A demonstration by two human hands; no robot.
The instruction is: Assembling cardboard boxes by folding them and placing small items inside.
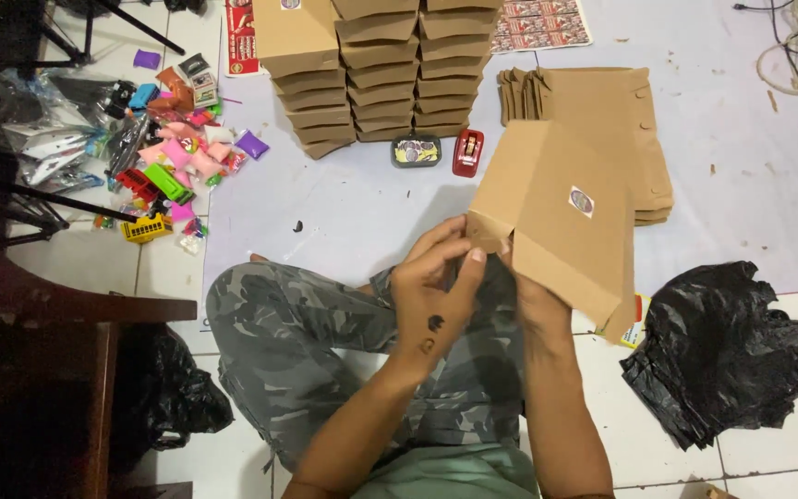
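A flat brown cardboard box with a small round sticker on one panel (561, 217) is held above the lap of a person sitting cross-legged in camouflage trousers (297, 342). The left hand (436, 286) curls its fingers closed on the box's lower left corner, thumb and fingertips pinching a small flap. The right hand (533, 296) sits mostly behind the box, gripping its lower edge from beneath (how far its fingers close cannot be told). The box is half folded and tilted; whether anything is inside it does not show.

Beyond it on the pale floor mat (353, 208) stand three stacks of closed brown cardboard boxes (376, 69), and to their right lies a pile of unfolded brown box blanks (634, 120), partly hidden by the held box. Just before the stacks sit a small dark oval tin (416, 151) and a red tape dispenser (467, 152), side by side. To the left lies a heap of small colourful plastic toys (173, 148) beside clear plastic bags (43, 125). A crumpled black plastic bag (727, 356) rests on the white tiles at right, and another black bag (168, 388) sits by a dark wooden piece of furniture (30, 370).
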